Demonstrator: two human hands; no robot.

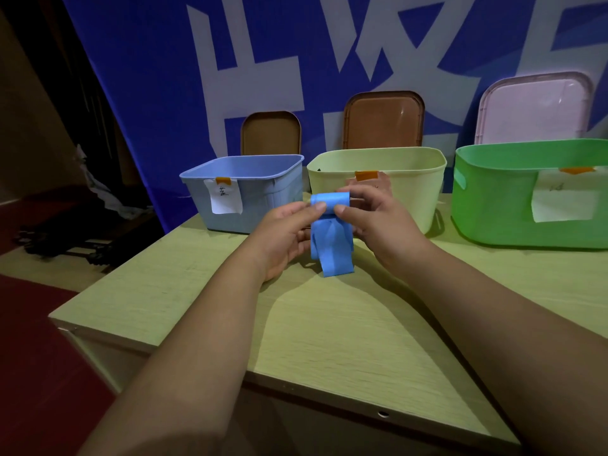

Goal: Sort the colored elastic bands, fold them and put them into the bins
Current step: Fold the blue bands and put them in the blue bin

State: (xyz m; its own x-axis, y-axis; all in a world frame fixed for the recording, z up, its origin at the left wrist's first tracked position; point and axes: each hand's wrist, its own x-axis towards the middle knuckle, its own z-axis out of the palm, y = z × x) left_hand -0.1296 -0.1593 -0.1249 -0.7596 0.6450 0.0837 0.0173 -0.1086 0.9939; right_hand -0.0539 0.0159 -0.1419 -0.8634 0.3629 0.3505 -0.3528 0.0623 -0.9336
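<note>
A blue elastic band (332, 245) hangs above the table, its upper part folded over into a loop. My left hand (286, 235) pinches its left upper edge and my right hand (375, 218) pinches its right upper edge. The band's lower end dangles just above the tabletop. Behind the hands stand three bins in a row: a blue bin (260, 192) at the left, a pale yellow bin (411, 179) in the middle and a green bin (513, 199) at the right. Each bin carries a paper label taped on its front.
The light wooden table (329, 330) has its left corner near me and a drop to red floor on the left. Two brown lids (271, 133) and a pink lid (533, 106) lean on the blue banner behind the bins. Dark clutter lies on the floor far left.
</note>
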